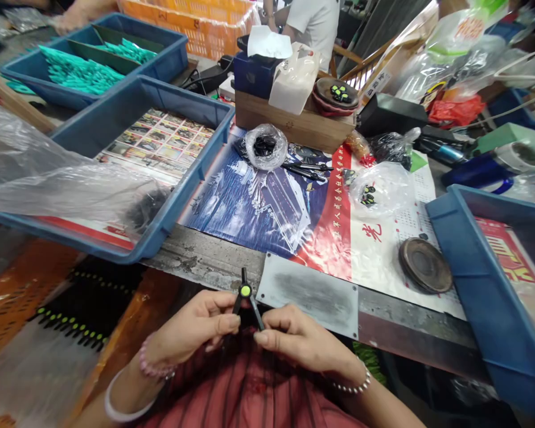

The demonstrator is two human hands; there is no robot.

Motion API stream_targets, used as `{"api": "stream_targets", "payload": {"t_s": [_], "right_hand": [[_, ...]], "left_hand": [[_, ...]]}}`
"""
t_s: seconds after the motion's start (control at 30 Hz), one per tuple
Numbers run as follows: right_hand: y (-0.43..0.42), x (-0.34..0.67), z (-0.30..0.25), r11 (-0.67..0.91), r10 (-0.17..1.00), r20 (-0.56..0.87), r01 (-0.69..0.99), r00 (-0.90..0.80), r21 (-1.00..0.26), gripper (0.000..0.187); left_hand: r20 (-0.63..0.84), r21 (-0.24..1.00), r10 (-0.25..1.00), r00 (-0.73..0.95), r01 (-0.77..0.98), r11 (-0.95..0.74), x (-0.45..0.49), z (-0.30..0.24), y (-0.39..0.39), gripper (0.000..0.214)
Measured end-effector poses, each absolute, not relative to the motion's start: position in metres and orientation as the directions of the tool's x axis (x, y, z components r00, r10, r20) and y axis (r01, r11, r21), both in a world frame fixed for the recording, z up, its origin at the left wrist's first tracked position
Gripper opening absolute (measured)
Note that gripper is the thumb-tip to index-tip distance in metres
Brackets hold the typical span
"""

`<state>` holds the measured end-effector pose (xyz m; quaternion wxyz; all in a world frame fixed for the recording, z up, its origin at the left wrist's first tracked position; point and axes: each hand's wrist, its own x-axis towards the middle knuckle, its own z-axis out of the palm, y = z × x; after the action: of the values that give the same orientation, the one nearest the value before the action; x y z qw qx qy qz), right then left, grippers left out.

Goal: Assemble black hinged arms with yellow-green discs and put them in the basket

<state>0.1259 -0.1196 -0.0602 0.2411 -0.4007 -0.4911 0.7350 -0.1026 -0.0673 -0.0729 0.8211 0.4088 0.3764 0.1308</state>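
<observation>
As your left hand (191, 327) and right hand (303, 342) hold the black hinged piece (245, 291), your fingers (229, 323) clamp its legs — a steel plate (307, 300) lies near.

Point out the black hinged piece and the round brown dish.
black hinged piece (245, 291): head view, on its yellow dot.
round brown dish (425, 265): head view, on its centre.

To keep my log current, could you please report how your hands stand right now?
Left hand, right hand: pinching a small black hinged piece. Grey metal plate just beyond.
</observation>
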Motion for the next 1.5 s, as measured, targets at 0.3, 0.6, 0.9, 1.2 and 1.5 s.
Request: {"api": "stream_targets", "payload": {"t_s": [0.3, 0.6, 0.9, 1.2, 1.5], "right_hand": [[-0.126, 0.100, -0.065, -0.296, 0.875, -0.290, 0.046, -0.388, -0.954, 0.048], [-0.125, 0.111, -0.071, -0.386, 0.802, -0.350, 0.027, -0.484, -0.922, 0.050], [-0.117, 0.131, -0.062, -0.466, 0.690, -0.361, -0.003, -0.628, -0.885, 0.049], [-0.126, 0.099, -0.068, -0.436, 0.809, -0.338, -0.104, -0.481, -0.894, 0.050], [-0.127, 0.087, -0.083, -0.406, 0.857, -0.375, -0.013, -0.353, -0.914, 0.054]], "left_hand": [[-0.425, 0.884, 0.786, 0.448, 0.020, 0.467, -0.069, -0.086, -0.096, 0.037], [-0.399, 0.876, 0.683, 0.611, 0.035, 0.481, -0.092, -0.070, -0.081, 0.030], [-0.390, 0.562, 0.360, 0.847, -0.091, 0.822, -0.119, -0.090, -0.069, 0.061], [-0.364, 0.552, 0.606, 0.708, -0.360, 0.752, -0.084, -0.096, -0.083, 0.049], [-0.384, 0.913, 0.815, 0.433, 0.047, 0.405, -0.087, -0.089, -0.090, 0.033]]}}
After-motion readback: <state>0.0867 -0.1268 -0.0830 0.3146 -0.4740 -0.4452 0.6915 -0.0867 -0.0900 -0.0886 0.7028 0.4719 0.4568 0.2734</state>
